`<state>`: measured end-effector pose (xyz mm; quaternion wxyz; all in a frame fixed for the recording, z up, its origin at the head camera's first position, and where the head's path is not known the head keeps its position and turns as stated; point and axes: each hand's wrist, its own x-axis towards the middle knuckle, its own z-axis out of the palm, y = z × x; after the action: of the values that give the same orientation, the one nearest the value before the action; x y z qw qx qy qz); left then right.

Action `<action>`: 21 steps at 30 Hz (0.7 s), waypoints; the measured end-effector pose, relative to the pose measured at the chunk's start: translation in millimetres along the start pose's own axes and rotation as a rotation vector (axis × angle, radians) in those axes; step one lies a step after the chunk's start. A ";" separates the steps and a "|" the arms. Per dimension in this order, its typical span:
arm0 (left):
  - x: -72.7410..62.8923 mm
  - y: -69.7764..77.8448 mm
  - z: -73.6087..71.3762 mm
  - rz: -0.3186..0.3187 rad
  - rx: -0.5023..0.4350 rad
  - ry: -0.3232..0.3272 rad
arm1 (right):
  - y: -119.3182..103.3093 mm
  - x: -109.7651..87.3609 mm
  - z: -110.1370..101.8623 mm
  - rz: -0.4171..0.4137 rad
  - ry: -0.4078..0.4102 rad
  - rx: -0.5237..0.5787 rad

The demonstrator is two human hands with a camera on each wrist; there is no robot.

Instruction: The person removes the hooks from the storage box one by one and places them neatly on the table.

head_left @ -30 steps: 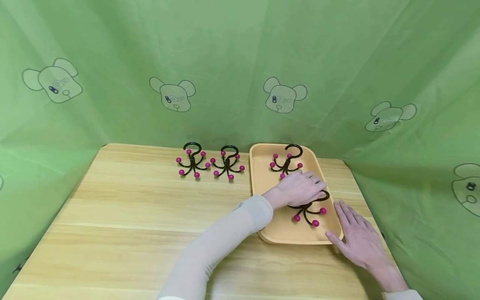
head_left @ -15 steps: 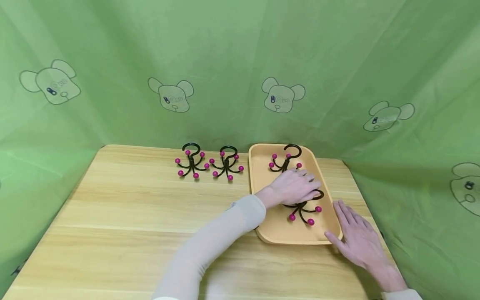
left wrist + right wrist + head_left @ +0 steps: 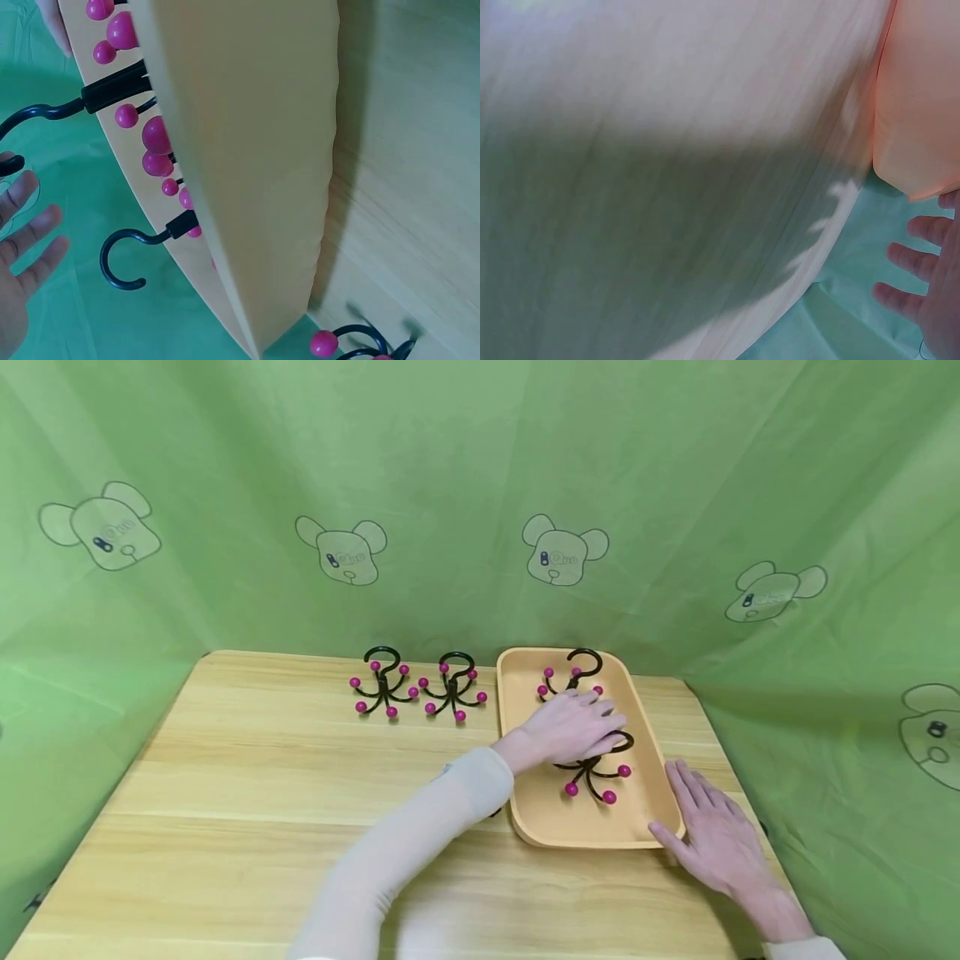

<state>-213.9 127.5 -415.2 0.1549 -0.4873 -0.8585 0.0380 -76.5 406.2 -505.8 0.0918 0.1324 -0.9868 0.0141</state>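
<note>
My left hand [image 3: 572, 727] is over the tan tray [image 3: 551, 835] and holds a black hook hanger [image 3: 591, 763] with pink ball tips by its upper part. The fingers hide part of that hanger. In the left wrist view, the held hanger's hook [image 3: 46, 112] curves down beside the fingertips. A second hook hanger [image 3: 585, 662] lies at the tray's far end, partly covered by the hand. My right hand [image 3: 720, 839] lies flat at the tray's near right side, thumb at the rim and fingers stretched out along the outer wall.
Two more hook hangers [image 3: 384, 687] stand side by side at the table's back edge, left of the tray. A small black tip [image 3: 495, 812] shows beside the left sleeve. Green cloth [image 3: 450, 510] hangs around the wooden table [image 3: 262, 777].
My left hand has moved left and slightly away from me, and the held hook hanger has shifted left with it. The right hand and tray have stayed in place.
</note>
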 end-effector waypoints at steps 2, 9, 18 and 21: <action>-1.4 -1.1 -1.9 0.004 0.000 0.000 | -0.1 -0.3 -0.2 -0.001 0.002 0.000; -7.7 -6.1 -9.8 -0.005 -0.005 0.008 | -0.6 -0.6 -0.6 -0.005 0.008 0.001; -21.0 -16.0 -21.8 -0.003 -0.002 0.083 | 0.1 1.0 0.1 -0.005 0.016 -0.002; -26.0 -18.5 -26.0 -0.006 -0.027 0.082 | 0.7 0.8 0.8 -0.007 0.015 -0.004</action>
<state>-208.8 93.6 -392.5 0.1835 -0.4878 -0.8534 0.0062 -77.6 406.7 -506.5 0.0993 0.1355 -0.9857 0.0126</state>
